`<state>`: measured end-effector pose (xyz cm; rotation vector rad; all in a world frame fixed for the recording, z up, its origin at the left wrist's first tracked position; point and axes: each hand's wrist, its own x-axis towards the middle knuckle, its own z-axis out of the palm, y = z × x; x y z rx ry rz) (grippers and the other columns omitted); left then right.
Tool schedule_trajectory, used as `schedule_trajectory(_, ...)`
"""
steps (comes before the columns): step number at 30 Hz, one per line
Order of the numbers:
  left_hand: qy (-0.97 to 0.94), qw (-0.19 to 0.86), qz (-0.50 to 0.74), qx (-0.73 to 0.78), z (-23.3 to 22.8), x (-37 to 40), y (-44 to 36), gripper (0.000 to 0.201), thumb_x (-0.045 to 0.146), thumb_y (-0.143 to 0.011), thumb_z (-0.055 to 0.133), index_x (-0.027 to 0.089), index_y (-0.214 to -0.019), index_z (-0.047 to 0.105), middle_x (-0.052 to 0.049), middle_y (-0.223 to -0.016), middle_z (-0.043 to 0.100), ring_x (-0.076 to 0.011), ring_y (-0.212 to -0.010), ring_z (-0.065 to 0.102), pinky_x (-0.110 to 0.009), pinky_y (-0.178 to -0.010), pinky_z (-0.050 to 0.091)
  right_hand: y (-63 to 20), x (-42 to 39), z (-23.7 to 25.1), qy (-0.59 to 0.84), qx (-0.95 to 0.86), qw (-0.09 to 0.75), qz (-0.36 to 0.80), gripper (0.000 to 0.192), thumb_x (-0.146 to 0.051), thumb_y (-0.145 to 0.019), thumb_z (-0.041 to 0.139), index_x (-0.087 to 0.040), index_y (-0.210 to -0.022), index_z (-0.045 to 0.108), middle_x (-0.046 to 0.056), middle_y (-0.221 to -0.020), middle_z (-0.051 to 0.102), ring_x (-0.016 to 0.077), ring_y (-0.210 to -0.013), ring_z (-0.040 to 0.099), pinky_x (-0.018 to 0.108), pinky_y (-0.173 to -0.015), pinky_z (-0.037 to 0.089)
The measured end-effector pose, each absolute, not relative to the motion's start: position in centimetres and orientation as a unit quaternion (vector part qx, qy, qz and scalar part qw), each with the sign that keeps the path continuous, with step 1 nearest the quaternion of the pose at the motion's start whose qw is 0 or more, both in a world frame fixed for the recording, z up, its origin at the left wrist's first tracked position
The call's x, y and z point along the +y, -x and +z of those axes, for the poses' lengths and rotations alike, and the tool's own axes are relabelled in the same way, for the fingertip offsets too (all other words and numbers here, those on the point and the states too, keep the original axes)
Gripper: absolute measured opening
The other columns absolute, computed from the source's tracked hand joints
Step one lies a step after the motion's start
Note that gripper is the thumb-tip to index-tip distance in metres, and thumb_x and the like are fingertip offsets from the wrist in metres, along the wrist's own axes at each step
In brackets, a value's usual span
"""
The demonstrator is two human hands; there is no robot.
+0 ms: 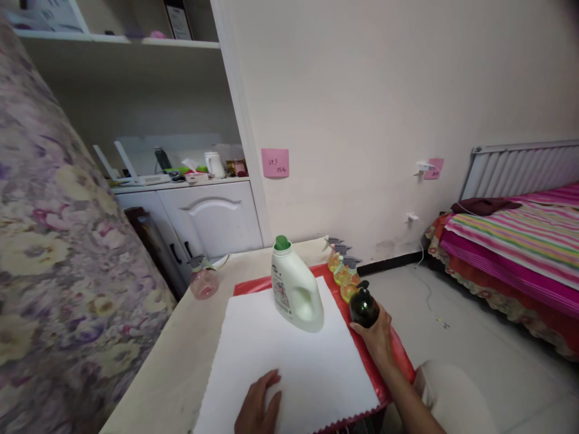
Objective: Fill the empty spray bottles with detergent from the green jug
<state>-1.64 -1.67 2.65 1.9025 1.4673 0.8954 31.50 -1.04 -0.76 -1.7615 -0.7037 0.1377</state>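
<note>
Gripping the dark bottle (364, 308) at the bench's right edge, my right hand (379, 339) could drop it floorward; left hand (259, 405) lies flat, empty.

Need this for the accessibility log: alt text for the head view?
The person's right hand grips a dark round pump bottle at the edge of a white cloth while the left hand rests flat on it. A white detergent jug stands on the cloth, with three yellow spray bottles behind.
</note>
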Motion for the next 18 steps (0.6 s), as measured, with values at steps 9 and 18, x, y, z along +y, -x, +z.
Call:
schedule_trajectory(9, -0.728, 0.268, 0.326, 0.540, 1.2, -1.4, 2.0, 0.035, 0.040, -0.083, 0.054, 0.024, -0.112, 0.064, -0.006, -0.115, 0.071, -0.0259, -0.111, 0.064, -0.040, -0.099, 0.049, -31.7, -0.5, -1.4, 0.758, -0.310, 0.572, 0.053, 0.086, -0.038, -0.053, 0.078, -0.018, -0.130, 0.045, 0.012, -0.118, 0.058, 0.0378, -0.111, 0.054, 0.048, -0.091, 0.046)
schedule_trajectory(18, -0.748, 0.239, 0.327, 0.525, 0.3, -0.9, 2.2, 0.033, 0.038, -0.083, 0.054, 0.025, -0.112, 0.065, -0.005, -0.114, 0.072, -0.0243, -0.108, 0.065, -0.039, -0.096, 0.051, -31.4, -0.9, -1.2, 0.761, -0.336, 0.554, 0.029, 0.087, -0.041, -0.055, 0.077, -0.012, -0.130, 0.043, 0.016, -0.119, 0.056, 0.0378, -0.114, 0.050, 0.048, -0.097, 0.042)
